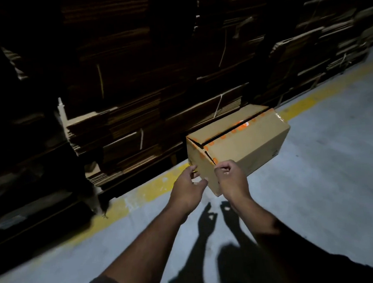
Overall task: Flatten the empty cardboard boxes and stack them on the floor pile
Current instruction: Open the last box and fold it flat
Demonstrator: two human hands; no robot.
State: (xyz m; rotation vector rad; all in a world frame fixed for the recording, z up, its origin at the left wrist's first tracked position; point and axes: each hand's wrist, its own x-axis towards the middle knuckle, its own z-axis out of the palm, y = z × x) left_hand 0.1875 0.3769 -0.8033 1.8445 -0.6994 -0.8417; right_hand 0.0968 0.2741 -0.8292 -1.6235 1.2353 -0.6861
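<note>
On the pale grey concrete floor (314, 199), just to the near side of a worn yellow painted line (140, 188), stands a brown rectangular cardboard box (244, 147) with orange printed marks along its top seam; its top flaps lie nearly closed with a dark gap between them, and the near end flap is split at the corner. The box is still in its full shape, not flattened. Behind it, on the far side of the line, rise tall dark stacks of flattened brown cardboard sheets (119, 123), some bundles tied with pale strapping. Both bare arms reach out toward the near end of the box. The left hand (189, 184) has its fingers loosely spread and slightly bent beside the box's near left corner, gripping nothing that I can see. The right hand (231, 176) has its fingers curled in with thumb and forefinger pinched together at the near edge of the box; whether they hold a bit of flap or tape, I cannot tell. The hands' shadows fall on the floor below.
</note>
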